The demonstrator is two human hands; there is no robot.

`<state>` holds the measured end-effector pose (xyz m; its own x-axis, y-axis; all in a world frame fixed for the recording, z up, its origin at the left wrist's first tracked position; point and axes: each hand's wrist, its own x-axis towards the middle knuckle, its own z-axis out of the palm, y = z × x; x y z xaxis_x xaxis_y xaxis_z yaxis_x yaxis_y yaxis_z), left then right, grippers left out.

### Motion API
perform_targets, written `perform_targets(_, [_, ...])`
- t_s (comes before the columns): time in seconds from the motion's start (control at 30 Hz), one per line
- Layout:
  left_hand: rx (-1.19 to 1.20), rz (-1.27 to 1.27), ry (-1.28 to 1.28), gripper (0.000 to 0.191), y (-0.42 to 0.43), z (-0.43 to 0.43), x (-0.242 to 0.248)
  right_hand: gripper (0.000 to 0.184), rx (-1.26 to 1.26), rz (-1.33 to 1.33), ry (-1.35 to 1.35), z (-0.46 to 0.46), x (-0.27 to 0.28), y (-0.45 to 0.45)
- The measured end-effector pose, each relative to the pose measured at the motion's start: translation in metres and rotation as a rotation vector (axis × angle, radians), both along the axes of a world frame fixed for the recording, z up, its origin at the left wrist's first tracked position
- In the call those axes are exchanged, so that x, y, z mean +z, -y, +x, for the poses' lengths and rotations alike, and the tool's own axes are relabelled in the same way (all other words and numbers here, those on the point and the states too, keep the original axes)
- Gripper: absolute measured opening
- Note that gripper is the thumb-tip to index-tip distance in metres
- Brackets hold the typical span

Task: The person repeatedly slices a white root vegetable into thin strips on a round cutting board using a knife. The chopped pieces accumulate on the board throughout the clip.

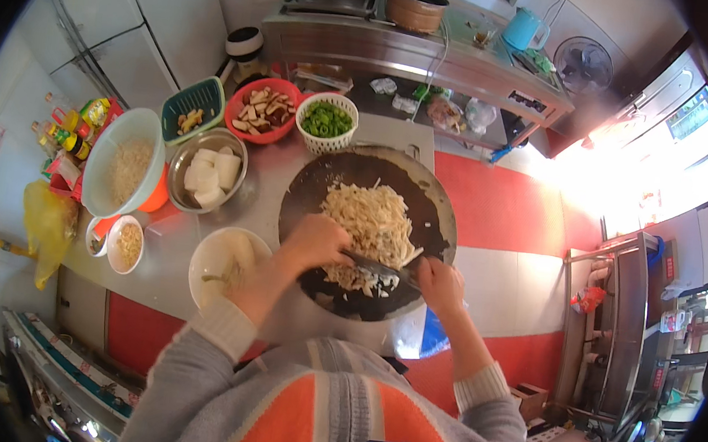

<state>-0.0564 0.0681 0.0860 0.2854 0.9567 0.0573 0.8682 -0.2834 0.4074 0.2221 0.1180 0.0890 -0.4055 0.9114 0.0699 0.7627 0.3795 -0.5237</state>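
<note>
On a round, dark, worn chopping board [439,184] lies a heap of pale chopped food [367,216], with smaller bits nearer me. A kitchen knife [381,267] crosses the near side of the heap, its blade seen nearly edge-on. My right hand [441,285] grips it at the handle end, by the board's right edge. The fingers of my left hand [317,241] are closed at the blade's other end. Under my left forearm, partly hidden, is a white bowl [204,257] holding pale pieces and a greenish strip.
Beyond the board stand a white basket of chopped green vegetables [327,121], a red bowl of brown-and-cream pieces [261,112] and a green basket [204,97]. Leftward are a steel bowl of white blocks [209,177], a pale blue basin [95,167] and a small white bowl [126,244].
</note>
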Motion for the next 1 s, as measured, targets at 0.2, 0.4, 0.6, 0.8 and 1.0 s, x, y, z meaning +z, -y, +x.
perform_targets(0.2, [0.048,0.053,0.006,0.036,0.010,-0.002,-0.007,0.025,-0.066,0.139,0.065,-0.017,0.004,-0.019])
perform_targets(0.4, [0.053,0.048,0.180,0.035,0.011,-0.033,-0.006,0.027,0.048,0.148,0.075,-0.050,0.055,-0.034])
perform_targets(0.6, [0.046,-0.027,-0.034,0.036,0.002,0.002,-0.002,0.034,0.076,0.096,-0.035,-0.008,-0.007,-0.058])
perform_targets(0.8, [0.117,0.095,0.133,0.033,-0.006,0.003,0.011,0.031,0.094,0.285,0.100,-0.037,0.099,-0.064])
perform_targets(1.0, [0.043,-0.176,-0.221,0.030,-0.049,0.090,0.013,0.031,-0.024,0.207,-0.055,0.059,-0.003,-0.105])
